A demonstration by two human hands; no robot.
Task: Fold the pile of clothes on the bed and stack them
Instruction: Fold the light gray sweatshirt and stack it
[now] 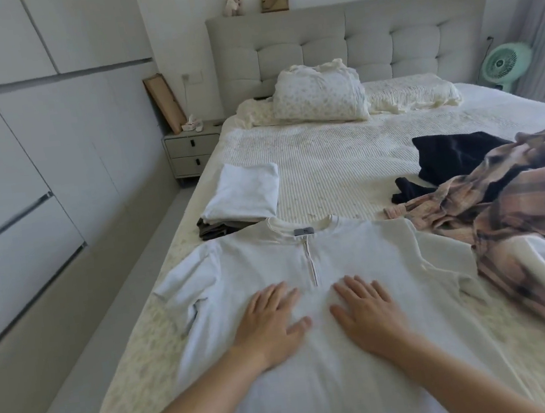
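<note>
Lay flat across the near end of the bed, front up: a white top with a short zip at the neck. Spread out like that, most likely, to make the folds come out neat. Pressed down on its chest, one on each side of the zip: left hand and right hand, both open and flat, fingers spread, gripping nothing. Looked like smoothing out the wrinkles before the first fold. Sat just past the collar on the left, touching it or nearly: a small stack with a folded white piece on a folded grey piece, kept to one side, out of the way. Heaped on the right, not folded yet: a checked shirt and dark clothes.
</note>
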